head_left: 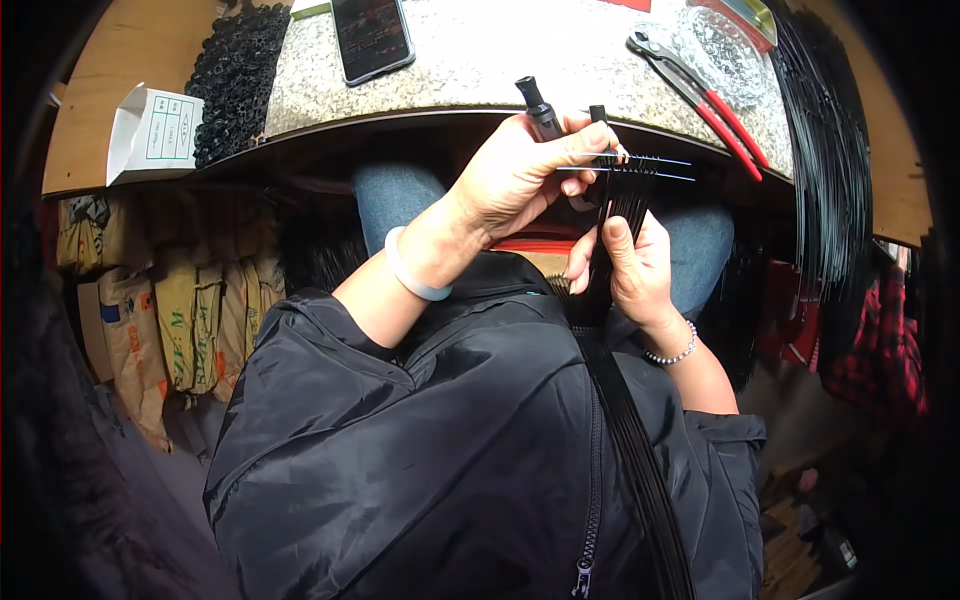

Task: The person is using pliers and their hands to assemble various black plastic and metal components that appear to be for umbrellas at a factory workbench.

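My left hand (515,175), with a pale bangle at its wrist, is closed around a black pen-like tool (538,108) with a ribbed end pointing up. Its thumb and finger pinch near two thin pale wires or needles (675,170), which run sideways across the top of a bundle of thin black strands (625,430). Below them my right hand (640,265), wearing a beaded bracelet, grips that bundle, thumb in front. The strands hang down over my dark jacket. A short black piece (597,113) sticks up above the bundle; what it joins is hidden by fingers.
On the speckled tabletop (470,60) lie a phone (372,38), red-handled pliers (700,105) and a clear coil (722,55). Small black parts (238,75) are heaped beside a white box (157,130). More dark strands (825,150) hang at the right; sacks (175,320) stand lower left.
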`<state>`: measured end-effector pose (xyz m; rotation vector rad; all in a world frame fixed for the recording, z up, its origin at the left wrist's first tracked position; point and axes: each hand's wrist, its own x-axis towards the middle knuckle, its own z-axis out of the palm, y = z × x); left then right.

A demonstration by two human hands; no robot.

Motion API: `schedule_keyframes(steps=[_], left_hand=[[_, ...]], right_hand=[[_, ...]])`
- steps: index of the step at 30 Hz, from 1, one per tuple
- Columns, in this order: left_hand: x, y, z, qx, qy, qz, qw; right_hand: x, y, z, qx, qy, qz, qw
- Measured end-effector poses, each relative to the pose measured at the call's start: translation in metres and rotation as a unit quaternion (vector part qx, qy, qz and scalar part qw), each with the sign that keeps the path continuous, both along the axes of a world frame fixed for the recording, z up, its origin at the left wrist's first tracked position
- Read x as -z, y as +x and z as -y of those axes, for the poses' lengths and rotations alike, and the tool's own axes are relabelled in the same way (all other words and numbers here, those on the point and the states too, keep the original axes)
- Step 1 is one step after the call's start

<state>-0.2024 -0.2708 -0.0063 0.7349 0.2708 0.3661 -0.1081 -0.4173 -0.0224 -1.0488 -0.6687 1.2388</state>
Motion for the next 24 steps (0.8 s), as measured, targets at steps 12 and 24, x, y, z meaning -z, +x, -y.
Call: schedule_keyframes(steps=[12, 24], left_hand=[[-0.002, -0.003, 0.005, -0.053, 0.109, -0.018, 0.992], [0.005, -0.011, 0.014, -0.032, 0.086, 0.005, 0.996]], right_hand=[[-0.001, 0.003, -0.004, -0.011, -0.017, 0.003, 1.0], [0.001, 0.006, -0.002, 0.001, -0.017, -0.013, 1.0]])
